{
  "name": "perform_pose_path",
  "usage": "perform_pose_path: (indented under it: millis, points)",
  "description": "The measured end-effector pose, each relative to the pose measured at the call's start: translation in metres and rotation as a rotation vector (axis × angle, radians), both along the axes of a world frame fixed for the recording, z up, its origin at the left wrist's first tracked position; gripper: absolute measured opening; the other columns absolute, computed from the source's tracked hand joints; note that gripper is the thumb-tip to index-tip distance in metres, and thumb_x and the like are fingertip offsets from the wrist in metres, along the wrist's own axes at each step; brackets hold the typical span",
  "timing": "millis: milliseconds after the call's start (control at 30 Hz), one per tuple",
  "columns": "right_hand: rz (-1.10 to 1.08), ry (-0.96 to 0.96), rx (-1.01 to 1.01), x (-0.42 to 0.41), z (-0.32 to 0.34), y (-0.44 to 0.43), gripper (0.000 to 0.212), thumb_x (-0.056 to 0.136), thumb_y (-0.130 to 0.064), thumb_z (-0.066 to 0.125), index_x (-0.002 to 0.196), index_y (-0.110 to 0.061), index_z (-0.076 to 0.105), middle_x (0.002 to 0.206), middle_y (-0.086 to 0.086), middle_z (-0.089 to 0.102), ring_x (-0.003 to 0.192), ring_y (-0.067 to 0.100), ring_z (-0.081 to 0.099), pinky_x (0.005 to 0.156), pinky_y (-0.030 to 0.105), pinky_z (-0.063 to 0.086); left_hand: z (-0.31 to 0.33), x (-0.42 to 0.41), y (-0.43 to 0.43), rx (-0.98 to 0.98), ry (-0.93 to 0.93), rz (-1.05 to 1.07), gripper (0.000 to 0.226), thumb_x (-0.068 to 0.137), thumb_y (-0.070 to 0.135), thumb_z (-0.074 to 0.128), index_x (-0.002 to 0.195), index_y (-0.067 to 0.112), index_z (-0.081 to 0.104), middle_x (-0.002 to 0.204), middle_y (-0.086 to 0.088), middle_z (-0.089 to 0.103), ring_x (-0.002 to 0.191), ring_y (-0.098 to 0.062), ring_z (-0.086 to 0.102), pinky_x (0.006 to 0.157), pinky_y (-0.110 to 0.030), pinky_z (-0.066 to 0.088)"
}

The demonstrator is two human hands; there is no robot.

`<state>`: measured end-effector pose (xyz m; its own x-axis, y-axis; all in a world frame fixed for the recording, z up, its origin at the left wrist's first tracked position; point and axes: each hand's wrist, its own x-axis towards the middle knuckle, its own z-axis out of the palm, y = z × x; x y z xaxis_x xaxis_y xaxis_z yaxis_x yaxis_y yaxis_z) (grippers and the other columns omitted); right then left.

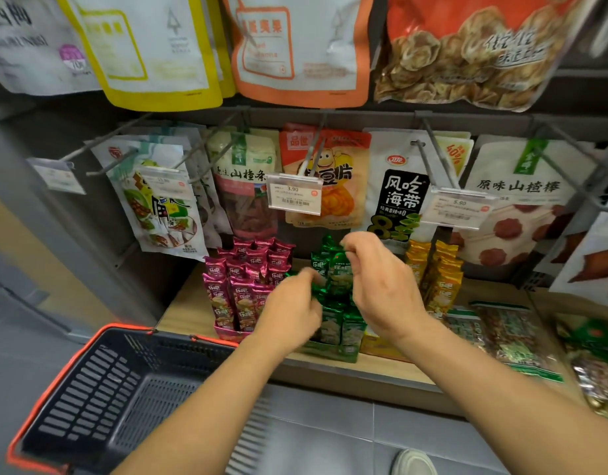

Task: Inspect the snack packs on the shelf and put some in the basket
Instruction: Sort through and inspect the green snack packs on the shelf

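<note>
Here, right hand (381,289) pinches a green snack pack (337,273) by its top; left hand (292,311) grips lower, for inspecting.

1. A price tag (294,193) reading 3.90 hangs from a metal peg (318,145).
2. A second tag (458,209), to its right, reads 5.90.
3. A pale shoe (414,462) stands on grey floor tiles (330,423).

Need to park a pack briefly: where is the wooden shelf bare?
Bare wood on the light wooden shelf lies left of the magenta foil snack packs, plus a narrow front strip. Crowded rightward: green foil packs at the left hand and right hand, yellow foil packs, flat bags.
</note>
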<state>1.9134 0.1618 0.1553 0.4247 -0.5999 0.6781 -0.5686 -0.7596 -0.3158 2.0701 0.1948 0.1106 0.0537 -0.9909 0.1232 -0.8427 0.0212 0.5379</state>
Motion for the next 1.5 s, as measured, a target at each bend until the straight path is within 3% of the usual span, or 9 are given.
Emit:
perform_pose_path:
  millis: [233,400,500,600,700,800,967,1133,1500]
  points:
    - [0.333,-0.283,-0.200,-0.013,0.058,0.044,0.008,0.100,-0.008,0.043,0.106,-0.010,0.048,0.105,0.016,0.059,0.097,0.025,0.059,0.082,0.034,0.054,0.069,0.004,0.043,-0.161,0.274,-0.179,0.054,0.075,0.031,0.075,0.122,0.044,0.053,0.112,0.018,0.065,0.107,-0.001,0.059,0.095,-0.031,0.049]
    - [0.383,-0.649,0.370,-0.014,0.083,0.075,0.024,0.097,-0.031,0.050,0.119,-0.025,0.044,0.119,-0.007,0.056,0.107,0.006,0.061,0.088,0.023,0.050,0.116,0.011,0.074,-0.162,0.347,-0.204,0.038,0.073,0.039,0.078,0.109,0.029,0.071,0.101,0.017,0.073,0.097,0.000,0.066,0.089,-0.038,0.053]
    - [0.364,-0.550,0.725,-0.011,0.072,0.092,0.044,0.097,-0.057,0.035,0.134,-0.035,0.040,0.121,-0.017,0.060,0.114,-0.005,0.056,0.095,0.015,0.044,0.128,0.002,0.091,-0.176,0.618,-0.149,0.039,0.065,0.044,0.080,0.100,0.029,0.074,0.093,0.010,0.075,0.084,-0.005,0.069,0.074,-0.032,0.055]
    - [0.415,-0.547,1.009,-0.001,0.064,0.103,0.051,0.091,-0.057,0.032,0.124,-0.026,0.056,0.095,-0.008,0.071,0.076,0.002,0.069,0.064,0.018,0.054,0.125,-0.005,0.100,-0.229,0.700,-0.040,0.052,0.052,0.042,0.088,0.097,0.026,0.068,0.086,0.008,0.074,0.072,-0.010,0.068,0.067,-0.032,0.057]
    - [0.454,-0.457,1.081,0.003,0.065,0.107,0.040,0.091,-0.056,0.033,0.099,-0.029,0.061,0.060,0.001,0.064,0.045,0.017,0.060,0.041,0.025,0.048,0.117,0.000,0.108,-0.261,0.862,0.027,0.060,0.052,0.033,0.089,0.103,0.028,0.056,0.090,0.011,0.073,0.070,-0.008,0.068,0.053,-0.024,0.053]
    - [0.471,-0.314,1.201,0.001,0.066,0.103,0.049,0.093,-0.058,0.033,0.098,-0.015,0.056,0.057,0.005,0.060,0.042,0.019,0.057,0.042,0.026,0.049,0.110,0.009,0.111,-0.290,1.050,0.076,0.049,0.062,0.018,0.081,0.103,0.020,0.054,0.083,0.005,0.073,0.057,-0.010,0.064,0.041,-0.020,0.046]
    - [0.474,-0.157,1.333,-0.005,0.068,0.098,0.052,0.096,-0.059,0.031,0.100,-0.015,0.057,0.058,0.010,0.060,0.041,0.020,0.055,0.046,0.024,0.048,0.110,0.028,0.112,-0.363,1.151,0.133,0.038,0.068,0.016,0.077,0.103,0.020,0.063,0.083,0.004,0.071,0.063,-0.010,0.066,0.047,-0.019,0.050]
    - [0.465,-0.076,1.371,-0.011,0.071,0.096,0.048,0.096,-0.060,0.032,0.099,-0.021,0.058,0.059,0.013,0.060,0.041,0.021,0.055,0.048,0.026,0.049,0.110,0.032,0.113,-0.375,1.187,0.136,0.010,0.068,0.018,0.077,0.068,0.028,0.073,0.064,0.003,0.067,0.046,-0.006,0.057,0.044,-0.014,0.047]
    - [0.418,0.018,1.326,-0.013,0.068,0.094,0.045,0.095,-0.063,0.029,0.093,-0.026,0.056,0.062,0.011,0.063,0.045,0.022,0.059,0.052,0.028,0.051,0.107,0.029,0.109,-0.319,1.269,0.162,0.018,0.076,0.019,0.062,0.060,0.027,0.068,0.061,0.004,0.061,0.045,-0.006,0.052,0.042,-0.014,0.041]
